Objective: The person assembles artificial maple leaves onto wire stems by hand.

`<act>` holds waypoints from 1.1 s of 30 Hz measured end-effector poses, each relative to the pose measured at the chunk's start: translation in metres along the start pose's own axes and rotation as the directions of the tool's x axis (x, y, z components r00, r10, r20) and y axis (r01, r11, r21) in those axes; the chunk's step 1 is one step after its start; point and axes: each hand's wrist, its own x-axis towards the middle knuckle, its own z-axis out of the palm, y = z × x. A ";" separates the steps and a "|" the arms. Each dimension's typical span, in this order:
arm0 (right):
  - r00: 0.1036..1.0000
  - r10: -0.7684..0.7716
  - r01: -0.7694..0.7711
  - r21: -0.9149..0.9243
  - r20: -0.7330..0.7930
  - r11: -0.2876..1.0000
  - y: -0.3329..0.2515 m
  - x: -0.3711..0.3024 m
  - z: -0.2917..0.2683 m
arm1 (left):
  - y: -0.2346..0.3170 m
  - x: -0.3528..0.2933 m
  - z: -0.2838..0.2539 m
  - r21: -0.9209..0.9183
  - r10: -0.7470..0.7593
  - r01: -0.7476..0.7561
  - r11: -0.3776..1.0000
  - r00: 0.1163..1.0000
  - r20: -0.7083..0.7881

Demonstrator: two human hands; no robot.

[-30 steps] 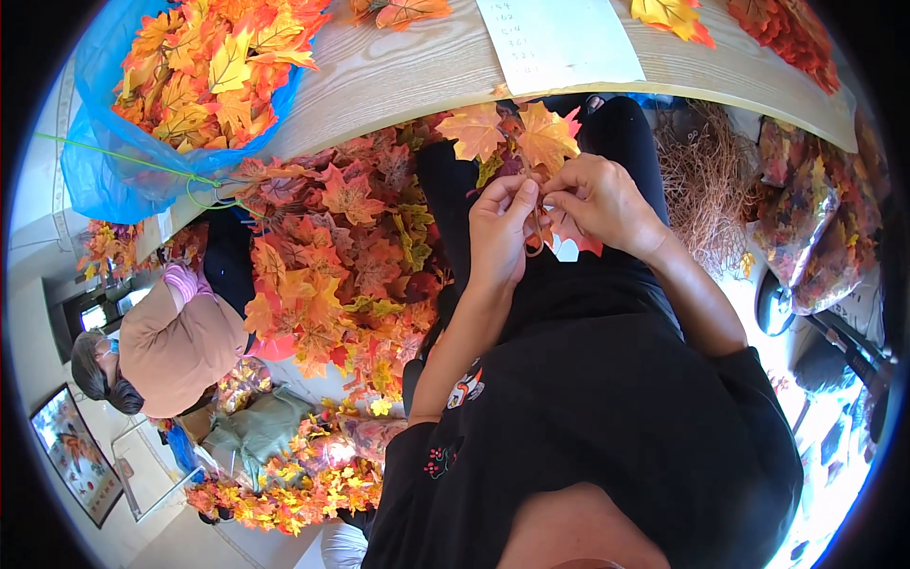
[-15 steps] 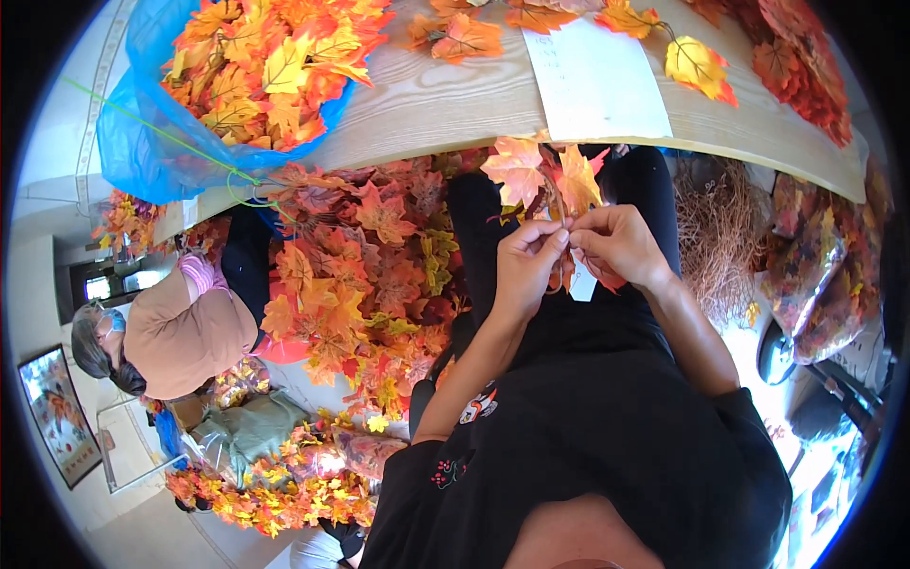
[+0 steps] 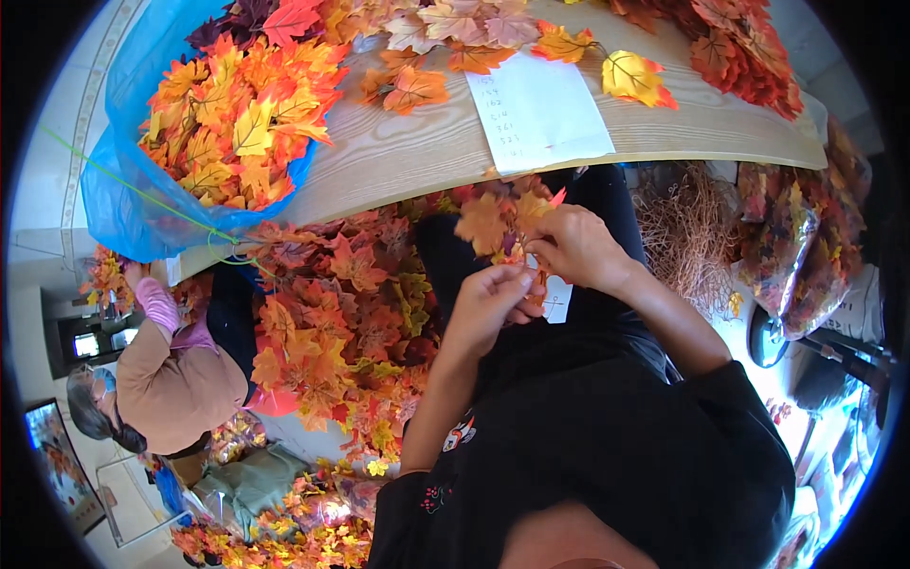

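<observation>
Over my lap, both hands are closed on a strand of artificial maple leaves [image 3: 483, 226], orange and brown with a little red. My left hand [image 3: 491, 302] pinches its lower part between thumb and fingers. Higher and to the right, my right hand [image 3: 580, 248] grips it with bent fingers, hiding some of the leaves and the stem. A small white tag [image 3: 557, 301] with a dark mark shows just below my right hand, beside my left fingertips.
Ahead is a wooden table [image 3: 379, 156] with a white sheet of paper [image 3: 540, 119] and loose leaves. A blue bag [image 3: 114, 204] of orange leaves stands left. Leaf garlands [image 3: 322, 313] hang beside my lap; brown vines [image 3: 687, 228] lie right. A co-worker [image 3: 180, 389] sits at left.
My view has shifted, so the table sits lower and further left. My hands have moved apart, the right now above the left, and the leaves have turned. The co-worker's arm has reached toward the table.
</observation>
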 end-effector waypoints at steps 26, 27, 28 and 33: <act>0.810 -0.082 0.014 -0.120 -0.580 0.993 0.013 0.077 -0.161 | -0.030 0.040 -0.011 -0.675 0.024 -0.074 0.734 0.996 -0.084; 0.848 -0.196 0.118 -0.186 -0.493 0.975 0.012 0.064 -0.155 | -0.032 0.038 -0.012 -0.681 0.009 -0.079 0.728 0.994 -0.106; 0.924 -0.103 0.066 -0.114 -0.368 0.991 -0.008 0.044 -0.145 | -0.029 0.037 -0.011 -0.693 -0.002 -0.075 0.717 0.994 -0.111; 0.957 -0.203 0.203 0.018 0.206 0.979 -0.034 -0.008 -0.070 | -0.029 0.040 -0.012 -0.722 0.031 -0.048 0.691 0.999 -0.037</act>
